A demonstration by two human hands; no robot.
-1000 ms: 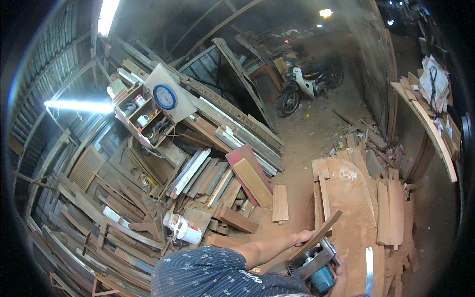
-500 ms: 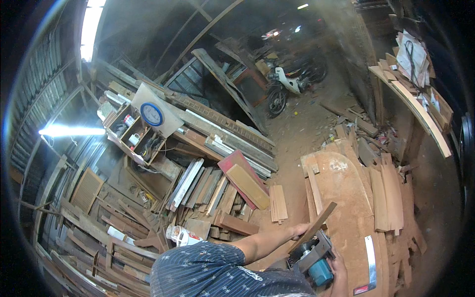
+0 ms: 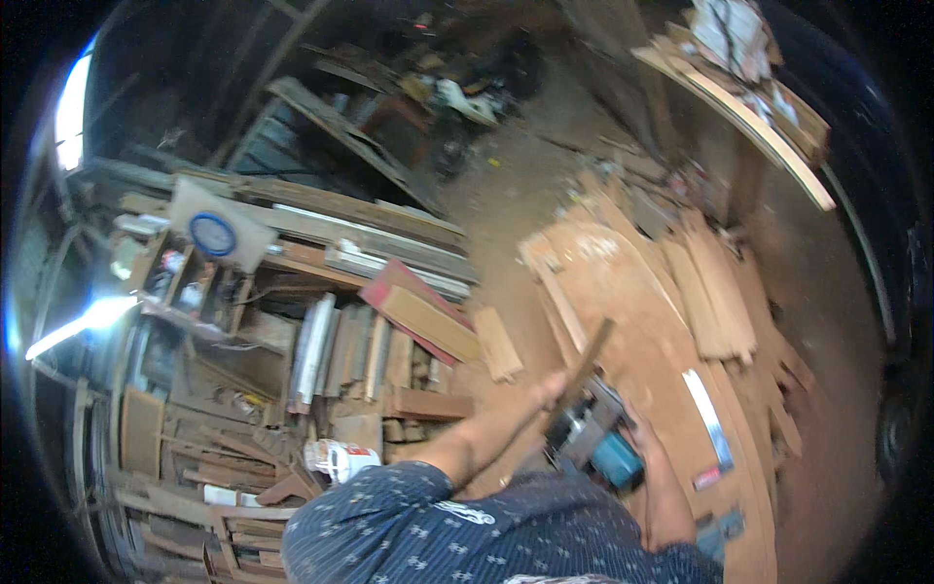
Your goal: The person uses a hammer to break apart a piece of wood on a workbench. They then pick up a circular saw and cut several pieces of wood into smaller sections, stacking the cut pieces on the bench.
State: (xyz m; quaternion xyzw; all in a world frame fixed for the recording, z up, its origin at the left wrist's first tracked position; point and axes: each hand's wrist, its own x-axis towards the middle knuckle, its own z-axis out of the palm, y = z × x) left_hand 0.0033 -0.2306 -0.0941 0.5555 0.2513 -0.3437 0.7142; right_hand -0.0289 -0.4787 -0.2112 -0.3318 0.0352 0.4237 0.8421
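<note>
In the lower half of the frame, right of centre, a narrow wooden strip [image 3: 588,362] slants steeply, its long axis running from lower left to an end at upper right. The left hand [image 3: 551,387] is closed on the strip's left side; the right hand [image 3: 639,431] clasps a teal power tool [image 3: 615,459], motor end pointing lower right, fingertips blurred

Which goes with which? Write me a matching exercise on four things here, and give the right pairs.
1. Wood piece
2. Power tool
3. Metal strip
4. Bucket

A. Teal body, against the right hand
B. Brown, against the left hand
C. White, left of both hands
D. Silvery, on the board

Pairs: 1-B; 2-A; 3-D; 4-C
</note>
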